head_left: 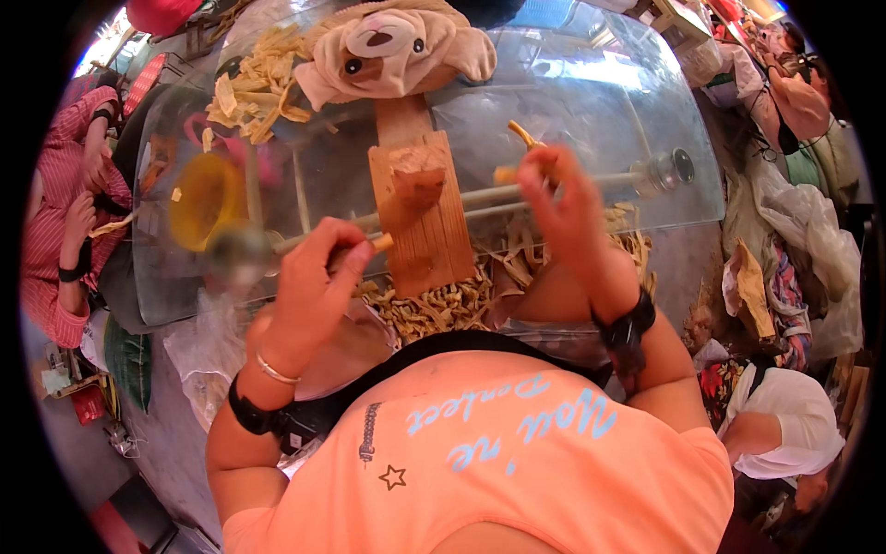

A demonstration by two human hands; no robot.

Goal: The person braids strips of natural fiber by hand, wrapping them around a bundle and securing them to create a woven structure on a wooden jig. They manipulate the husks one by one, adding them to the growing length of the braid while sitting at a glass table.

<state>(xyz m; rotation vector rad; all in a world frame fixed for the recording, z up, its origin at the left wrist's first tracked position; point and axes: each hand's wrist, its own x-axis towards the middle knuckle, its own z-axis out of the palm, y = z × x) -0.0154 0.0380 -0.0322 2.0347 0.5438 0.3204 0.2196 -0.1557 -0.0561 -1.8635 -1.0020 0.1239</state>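
My left hand (318, 268) is closed on a short pale-yellow stick (382, 242), whose end pokes out past the thumb beside a wooden board (438, 222). Farther right, my right hand (565, 194) is raised above the glass table and slightly blurred. Its fingers are pinched around a yellow stick (505, 174); a thin, curled yellow-brown strip (521, 132) juts out above them. The board reaches from the table toward my lap, with a darker brown patch on its top. At its far end lies a plush dog-faced cloth (383, 46).
A heap of yellow strips (254, 88) lies at the glass table's (572, 102) far left. Brown peelings (429, 309) cover my lap area. Below the glass are a yellow round container (205, 201) and metal legs. Another person in striped clothes (78, 185) works at left; plastic bags (803, 231) stand right.
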